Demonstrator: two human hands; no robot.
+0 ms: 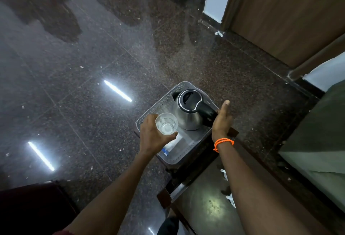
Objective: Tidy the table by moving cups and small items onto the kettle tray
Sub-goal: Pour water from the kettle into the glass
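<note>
A steel electric kettle (188, 112) with a black lid and handle stands on a clear grey plastic tray (158, 104) at the far end of a dark wooden table. My left hand (152, 137) is shut on a clear drinking glass (166, 123), held upright over the tray's left part beside the kettle. My right hand (222, 120) is beside the kettle's black handle, fingers straight, at the tray's right edge; whether it touches is unclear. An orange cord bracelet is on that wrist. A small white sachet (172, 146) with a blue mark lies in the tray's near part.
The table top (209, 204) has a glossy dark surface running toward me, with a few white and dark small items (228, 191) partly hidden behind my right forearm. Polished dark granite floor lies left and ahead. A bed stands at the right, a wooden door beyond.
</note>
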